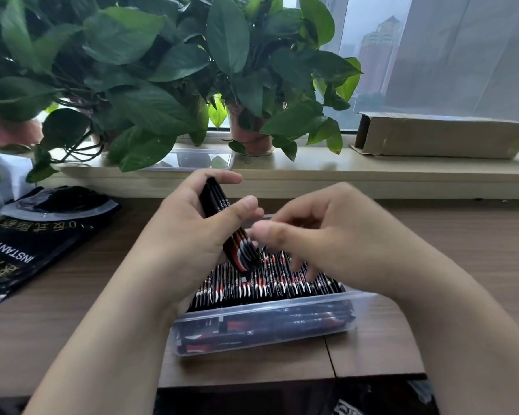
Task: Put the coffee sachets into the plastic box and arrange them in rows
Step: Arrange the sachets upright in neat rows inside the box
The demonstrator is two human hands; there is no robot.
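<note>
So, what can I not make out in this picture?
Head view only:
- Right hand: fingers motion-blurred; whether they pinch a sachet cannot be told.
- Plastic box: far wall hidden behind both hands.
- Coffee bag: cut off by the left edge, print partly readable.
- Bundle of sachets in the left hand: count unclear, fingers and thumb cover it.

Wooden table (432, 250), seam running to its front edge. Far left on it: black bag (27, 241) lying flat, "INSTANT CO…" in white + gold characters. Behind the table a pale window sill (372, 175) runs L to R. On sill: leafy green plants (132, 85) in reddish pots (249, 136), leaves hanging over the edge; clear plastic lid (198, 158) lying flat under the leaves; long cardboard box (441, 136) at right, open end facing left. Thru the window (462, 55): grey haze, tall buildings (375, 55).
</note>
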